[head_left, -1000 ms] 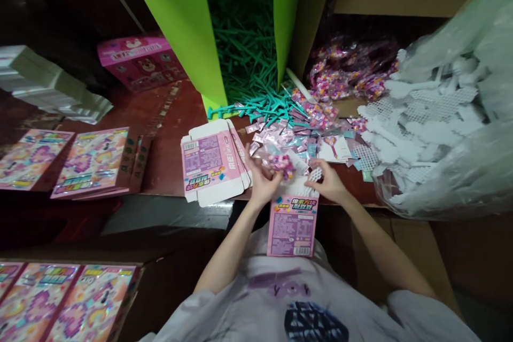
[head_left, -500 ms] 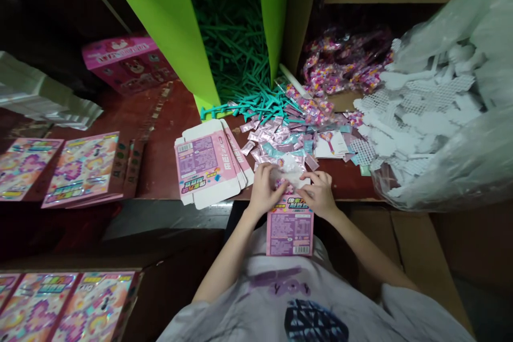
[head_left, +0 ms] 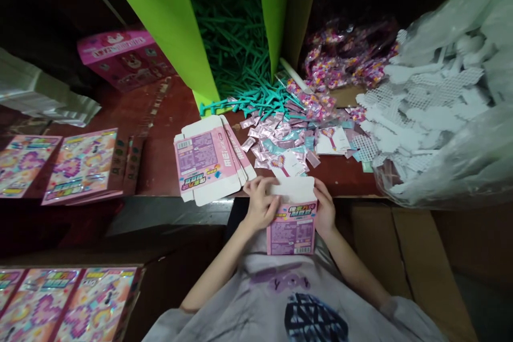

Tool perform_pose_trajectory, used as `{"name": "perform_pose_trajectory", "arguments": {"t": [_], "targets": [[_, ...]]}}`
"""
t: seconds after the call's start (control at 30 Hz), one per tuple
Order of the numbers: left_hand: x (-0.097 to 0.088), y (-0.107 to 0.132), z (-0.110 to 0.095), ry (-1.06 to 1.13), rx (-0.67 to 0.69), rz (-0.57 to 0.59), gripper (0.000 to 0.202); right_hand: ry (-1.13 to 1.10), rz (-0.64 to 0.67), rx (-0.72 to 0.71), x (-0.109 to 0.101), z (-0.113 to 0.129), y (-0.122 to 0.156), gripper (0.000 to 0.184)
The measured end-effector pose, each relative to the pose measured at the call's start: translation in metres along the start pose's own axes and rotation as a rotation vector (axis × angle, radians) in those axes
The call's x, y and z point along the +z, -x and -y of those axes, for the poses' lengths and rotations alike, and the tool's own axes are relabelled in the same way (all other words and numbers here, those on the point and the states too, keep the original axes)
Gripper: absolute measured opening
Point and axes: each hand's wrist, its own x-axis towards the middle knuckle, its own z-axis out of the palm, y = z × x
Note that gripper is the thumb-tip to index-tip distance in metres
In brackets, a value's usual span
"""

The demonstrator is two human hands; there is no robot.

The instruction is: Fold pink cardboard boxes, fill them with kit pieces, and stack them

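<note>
A pink and purple printed carton (head_left: 292,232) stands against my lap at the table edge, its white top flap (head_left: 294,188) raised. My left hand (head_left: 261,204) grips the carton's upper left side, thumb on the front. On its upper right side is my right hand (head_left: 324,208), fingers wrapped round the edge. The carton's inside is hidden behind the flap. Just beyond it lies a white card with a heart wand picture (head_left: 285,163), beside a heap of small pink and teal sachets (head_left: 276,133).
Flattened cartons (head_left: 208,163) lie to the left, filled boxes (head_left: 82,165) farther left. Teal plastic sticks (head_left: 256,99) spill from a green-walled bin (head_left: 196,48). Bags of coloured beads (head_left: 336,64) lie behind. A clear bag of white plastic parts (head_left: 433,112) bulges at right. An open case of boxes (head_left: 96,299) sits lower left.
The small bead bag at the carton's mouth is out of sight now. The white flap has come up, and my hands have moved to the carton's two sides.
</note>
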Motion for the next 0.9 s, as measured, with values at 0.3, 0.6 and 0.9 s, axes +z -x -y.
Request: {"name": "perform_pose_trajectory", "arguments": {"t": [0.3, 0.6, 0.9], "targets": [[0.025, 0.009, -0.004, 0.966, -0.506, -0.173, 0.055, -0.168, 0.335, 0.260, -0.005, 0.019, 0.007, 0.055], [0.022, 0.006, -0.010, 1.127, -0.725, -0.167, 0.024, -0.076, 0.236, 0.087, -0.002, 0.011, 0.002, 0.041], [0.021, 0.012, 0.000, 1.144, -0.465, -0.118, 0.016, 0.017, 0.305, -0.083, -0.004, 0.005, 0.001, 0.019]]}}
